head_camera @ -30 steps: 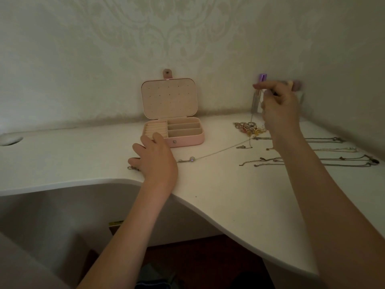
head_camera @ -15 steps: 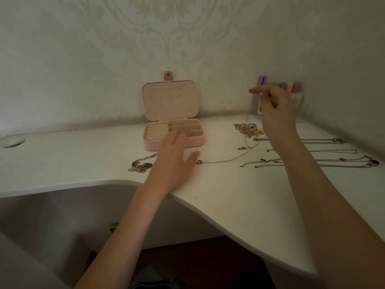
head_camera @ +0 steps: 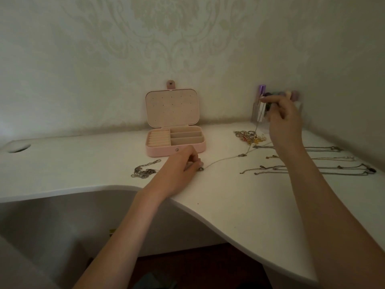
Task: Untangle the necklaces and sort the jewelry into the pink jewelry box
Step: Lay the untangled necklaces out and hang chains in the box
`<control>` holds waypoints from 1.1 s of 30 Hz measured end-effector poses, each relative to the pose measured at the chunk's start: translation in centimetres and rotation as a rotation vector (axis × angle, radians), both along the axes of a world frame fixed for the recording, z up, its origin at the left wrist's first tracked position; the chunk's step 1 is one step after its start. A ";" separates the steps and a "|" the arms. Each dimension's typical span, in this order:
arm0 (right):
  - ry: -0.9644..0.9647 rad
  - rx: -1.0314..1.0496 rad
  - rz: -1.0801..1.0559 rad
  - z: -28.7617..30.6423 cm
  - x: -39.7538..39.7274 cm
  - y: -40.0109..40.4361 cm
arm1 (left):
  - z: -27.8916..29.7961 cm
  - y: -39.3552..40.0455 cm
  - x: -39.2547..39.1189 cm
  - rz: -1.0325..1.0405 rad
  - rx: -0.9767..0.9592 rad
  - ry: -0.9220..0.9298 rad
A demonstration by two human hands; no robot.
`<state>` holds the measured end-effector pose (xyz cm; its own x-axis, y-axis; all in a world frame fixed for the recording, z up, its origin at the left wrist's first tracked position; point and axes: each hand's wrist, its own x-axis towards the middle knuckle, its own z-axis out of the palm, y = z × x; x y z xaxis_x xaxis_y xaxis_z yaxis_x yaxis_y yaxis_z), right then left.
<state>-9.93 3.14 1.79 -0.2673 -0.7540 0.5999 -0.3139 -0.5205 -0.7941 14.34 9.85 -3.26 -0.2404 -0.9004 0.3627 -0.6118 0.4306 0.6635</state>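
1. Necklace chain point(head_camera: 220, 161), thin and silvery, is stretched between both hands across the white desk point(head_camera: 229, 205), one end low by the desk surface, the other lifted up near the back corner.
2. Left hand point(head_camera: 179, 170) sits low on the desk just in front of the pink jewelry box point(head_camera: 176, 140), fingers curled in, pinching the chain's end where a small bead or clasp point(head_camera: 201, 168) shows at the fingertips.
3. Right hand point(head_camera: 283, 119) is raised above the desk, fingers curled, holding the other end of the chain up high; the strand drops from it past a small pendant or clasp point(head_camera: 242, 155) lying on the desk.
4. Pink jewelry box stands open against the wall, lid upright with its snap tab on top, ring rolls in the left section and three long compartments on the right; nothing visible in them.
5. Loose heap of silver chain point(head_camera: 144, 171) lies left of the left hand, apart from the box.
6. Tangle of rings and coloured small pieces point(head_camera: 250, 136) sits just below the raised right hand, near the back of the desk.
7. Several necklaces point(head_camera: 325, 163) are laid out straight in rows on the right side, partly crossed by the right forearm.
8. Clear holder with a purple-topped item point(head_camera: 261, 101) stands in the corner behind the right hand; its contents are blurred.
9. Round cable hole point(head_camera: 18, 148) shows at the far left edge of the desk.
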 end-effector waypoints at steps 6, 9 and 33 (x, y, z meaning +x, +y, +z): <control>-0.046 0.043 -0.035 -0.7 -1.4 -1.5 | -0.1 -0.1 0.3 -0.058 -0.001 0.015; -0.047 0.046 -0.035 -1.2 -1.9 -2.2 | -0.5 -0.5 0.5 0.006 -0.040 -0.008; -0.007 0.013 -0.079 -1.2 -1.9 -2.1 | -0.3 0.6 0.2 0.707 -0.174 -0.068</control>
<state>-11.84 1.00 0.62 -0.3300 -0.7382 0.5883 -0.3482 -0.4841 -0.8027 14.53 10.49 -3.53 0.3500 -0.7794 0.5197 -0.8201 0.0131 0.5720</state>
